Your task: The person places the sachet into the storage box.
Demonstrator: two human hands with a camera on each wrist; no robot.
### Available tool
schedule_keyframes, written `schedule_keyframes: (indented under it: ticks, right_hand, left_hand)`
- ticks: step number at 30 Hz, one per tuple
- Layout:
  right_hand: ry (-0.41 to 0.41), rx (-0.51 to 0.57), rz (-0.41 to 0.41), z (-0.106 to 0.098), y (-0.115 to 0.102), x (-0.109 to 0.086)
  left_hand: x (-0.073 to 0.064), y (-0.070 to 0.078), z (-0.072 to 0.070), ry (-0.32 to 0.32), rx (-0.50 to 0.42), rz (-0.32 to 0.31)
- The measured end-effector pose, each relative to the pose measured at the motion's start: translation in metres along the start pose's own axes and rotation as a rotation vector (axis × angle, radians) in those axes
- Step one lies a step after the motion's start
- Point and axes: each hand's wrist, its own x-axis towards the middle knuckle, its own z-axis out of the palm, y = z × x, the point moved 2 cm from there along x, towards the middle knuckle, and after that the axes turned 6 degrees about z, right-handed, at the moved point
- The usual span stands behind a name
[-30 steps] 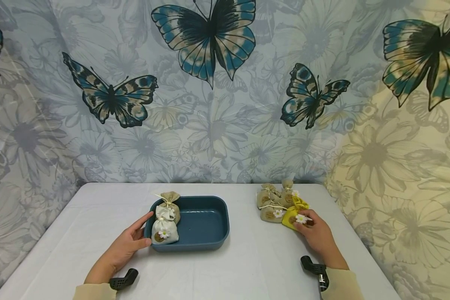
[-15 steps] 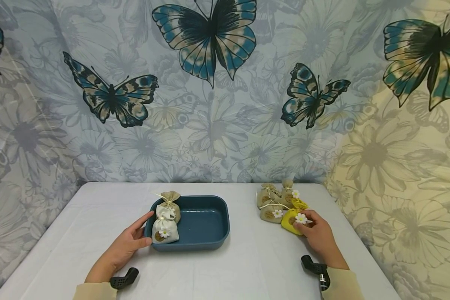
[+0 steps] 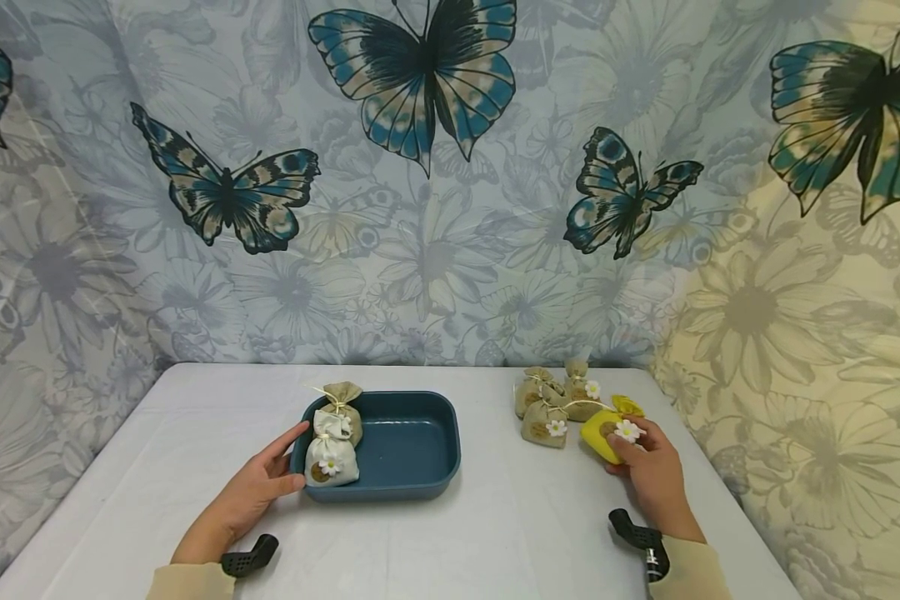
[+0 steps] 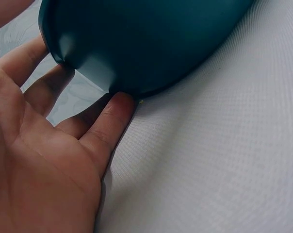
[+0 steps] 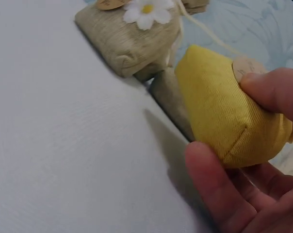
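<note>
Now the yellow pouch (image 3: 598, 446) is off the worktop (image 3: 510, 525), shifted right of the beige pouches (image 3: 544, 427) versus half a second ago; right hand's (image 3: 658, 477) grip pinches it, thumb on its round tag (image 5: 246, 67). Woven cloth, boxy base, white daisy (image 3: 627, 431). Glossy blue tray (image 3: 408, 450), rounded corners, holds a white pouch (image 3: 332, 457) and a beige one (image 3: 355, 421) behind, both at left end. Left hand's (image 3: 249, 500) grip is spread, fingers touching the tray.
</note>
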Motion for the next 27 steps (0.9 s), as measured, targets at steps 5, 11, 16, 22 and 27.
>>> schedule_keyframes:
  ticks: [5, 11, 16, 22, 27]
  right_hand:
    - [0.031, 0.072, 0.018, -0.0027, 0.0013, 0.0007]
    - [0.052, 0.157, 0.039, -0.004, 0.001, 0.0014]
    - [0.055, 0.226, 0.051, -0.0055, 0.0014, 0.0023]
    - [0.056, 0.222, 0.048, -0.005, -0.0013, 0.0009]
    - [0.052, 0.157, 0.032, -0.003, -0.0059, -0.0014]
  left_hand:
    - [0.0, 0.0004, 0.0, 0.001, -0.007, 0.0]
    - [-0.0001, 0.0013, 0.0005, -0.001, -0.01, -0.001]
    - [0.0, 0.0008, 0.0001, -0.007, -0.009, -0.004]
    - [0.0001, 0.0003, -0.0003, -0.005, -0.004, -0.006]
    - [0.0, 0.0008, -0.0001, -0.001, 0.0, -0.001]
